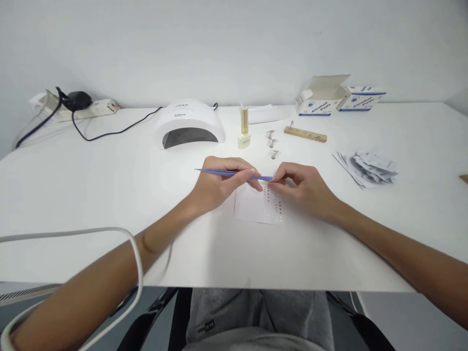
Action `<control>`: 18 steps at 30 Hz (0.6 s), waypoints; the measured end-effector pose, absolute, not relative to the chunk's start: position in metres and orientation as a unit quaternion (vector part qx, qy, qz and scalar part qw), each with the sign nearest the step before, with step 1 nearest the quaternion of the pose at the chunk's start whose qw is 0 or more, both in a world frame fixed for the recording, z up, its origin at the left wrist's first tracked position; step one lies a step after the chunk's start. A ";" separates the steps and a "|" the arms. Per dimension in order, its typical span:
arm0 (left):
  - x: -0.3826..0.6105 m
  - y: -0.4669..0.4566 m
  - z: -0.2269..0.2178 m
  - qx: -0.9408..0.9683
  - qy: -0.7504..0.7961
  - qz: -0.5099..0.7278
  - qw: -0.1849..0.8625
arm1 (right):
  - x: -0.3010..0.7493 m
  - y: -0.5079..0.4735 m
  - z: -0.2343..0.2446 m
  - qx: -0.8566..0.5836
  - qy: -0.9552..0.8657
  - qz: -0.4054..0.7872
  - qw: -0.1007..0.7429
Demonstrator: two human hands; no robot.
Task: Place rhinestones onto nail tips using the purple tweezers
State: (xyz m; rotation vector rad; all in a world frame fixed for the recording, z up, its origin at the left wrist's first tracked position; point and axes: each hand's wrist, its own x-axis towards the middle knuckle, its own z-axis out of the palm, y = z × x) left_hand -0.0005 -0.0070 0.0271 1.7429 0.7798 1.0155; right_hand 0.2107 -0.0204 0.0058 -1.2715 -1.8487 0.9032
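My left hand is closed around a slim purple pen-like tool, which lies nearly level with its thin metal point to the left. At the tool's right end, the thumb and forefinger of my right hand pinch together; the fingers partly hide that end. Beneath both hands lies a white sheet bearing rows of small dark and shiny gems. Its upper edge is covered by my fingers.
Behind my hands stand a white nail lamp, a polish bottle and several nail tips on small stands. A wooden bar, alcohol pad boxes and a wrapper pile lie rightward. A white cable crosses my left arm.
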 end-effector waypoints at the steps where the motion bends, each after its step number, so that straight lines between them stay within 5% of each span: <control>1: -0.001 -0.007 0.027 0.711 0.321 0.414 0.469 | 0.211 -0.020 0.006 -0.492 -0.715 0.349 0.354; 18: -0.004 -0.003 0.023 0.702 0.321 0.419 0.477 | 0.212 -0.019 0.007 -0.499 -0.714 0.338 0.356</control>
